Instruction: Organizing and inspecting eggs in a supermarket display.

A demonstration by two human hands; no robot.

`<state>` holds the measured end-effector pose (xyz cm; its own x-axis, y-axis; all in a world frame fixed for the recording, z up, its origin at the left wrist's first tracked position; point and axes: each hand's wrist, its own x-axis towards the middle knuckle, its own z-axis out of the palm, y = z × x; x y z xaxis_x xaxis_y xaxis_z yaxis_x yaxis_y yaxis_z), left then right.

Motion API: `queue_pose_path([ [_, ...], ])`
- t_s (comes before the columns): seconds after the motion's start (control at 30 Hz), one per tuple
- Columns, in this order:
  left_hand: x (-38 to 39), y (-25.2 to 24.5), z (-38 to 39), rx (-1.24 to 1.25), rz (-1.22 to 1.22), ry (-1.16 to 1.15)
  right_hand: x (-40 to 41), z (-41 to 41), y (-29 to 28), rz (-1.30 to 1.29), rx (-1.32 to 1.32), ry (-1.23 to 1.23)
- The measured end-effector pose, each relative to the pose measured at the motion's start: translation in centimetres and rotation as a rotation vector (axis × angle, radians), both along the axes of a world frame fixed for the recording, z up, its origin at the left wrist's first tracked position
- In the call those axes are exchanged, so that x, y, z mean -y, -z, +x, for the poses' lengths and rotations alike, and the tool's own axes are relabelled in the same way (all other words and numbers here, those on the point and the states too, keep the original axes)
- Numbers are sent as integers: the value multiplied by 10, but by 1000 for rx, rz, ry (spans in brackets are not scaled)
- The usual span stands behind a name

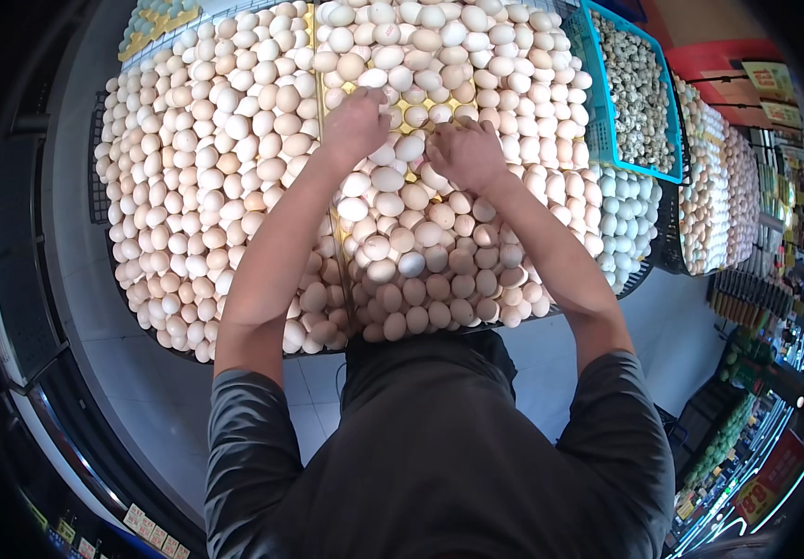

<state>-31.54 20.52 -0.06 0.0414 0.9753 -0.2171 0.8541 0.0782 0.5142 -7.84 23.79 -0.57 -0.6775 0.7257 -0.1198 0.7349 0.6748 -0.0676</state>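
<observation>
A broad display of pale brown and white eggs point(234, 126) spreads in front of me. Within its middle section, a yellow egg tray point(437, 110) shows between loose eggs, some of its cups bare. My left hand point(358, 124) reaches over the tray's left side, its fingers curled down among the eggs. Lower and to the right, my right hand point(468, 154) bends its fingers over eggs at the tray's near edge. The palms and most fingertips are hidden, so whether either hand grips an egg is unclear. A white egg point(409, 148) lies between the hands.
A blue plastic basket point(601, 105) of speckled quail eggs point(629, 91) stands at the right. Pale bluish-green eggs point(629, 216) are stacked below it. A thin yellowish divider point(339, 272) runs between the left and middle egg sections. More egg displays point(709, 189) stand farther right.
</observation>
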Motion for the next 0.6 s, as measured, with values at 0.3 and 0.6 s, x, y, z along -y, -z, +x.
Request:
queue_pose_path([
  [0.3, -54, 5, -55, -401, 291, -436, -69, -17, -5, -23, -578, 416],
  [0.6, -69, 10, -85, -270, 218, -260, -158, -72, -20, 311, -615, 189],
])
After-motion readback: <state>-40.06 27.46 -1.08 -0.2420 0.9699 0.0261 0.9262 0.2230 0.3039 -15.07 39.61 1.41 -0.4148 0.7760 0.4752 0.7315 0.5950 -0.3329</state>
